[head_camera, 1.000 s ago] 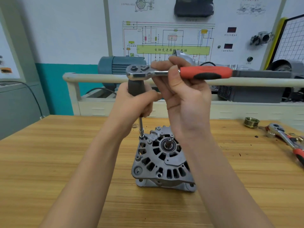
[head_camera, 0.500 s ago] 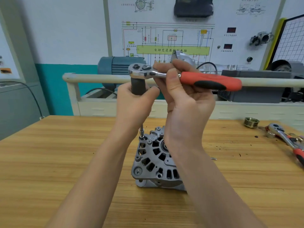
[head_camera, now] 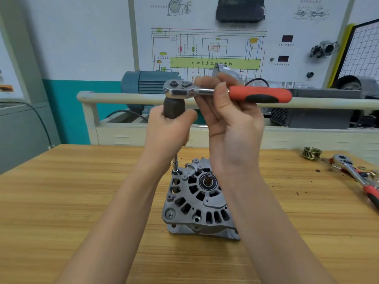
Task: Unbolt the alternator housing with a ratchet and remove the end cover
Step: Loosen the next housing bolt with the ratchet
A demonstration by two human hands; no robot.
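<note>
Wooden workbench (head_camera: pixel 61 201) under my alternator (head_camera: pixel 196 201); my left hand (head_camera: pixel 168 136) grips the extension handle (head_camera: pixel 174 108), right hand (head_camera: pixel 231 128) fingers curl round the ratchet (head_camera: pixel 225 92).

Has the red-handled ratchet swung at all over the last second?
Yes. The chrome ratchet with the red handle dipped at its far end, below the cream rail, then rose level again, its handle tip pointing more toward the camera than a second ago.

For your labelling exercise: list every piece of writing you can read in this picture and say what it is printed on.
"自动变速器控制电脑": green band on the wiring-diagram board.
Alternator housing: cast marks near the top, too blurred to read.
Small captions on the board and under its red displays: too small to read.
</note>
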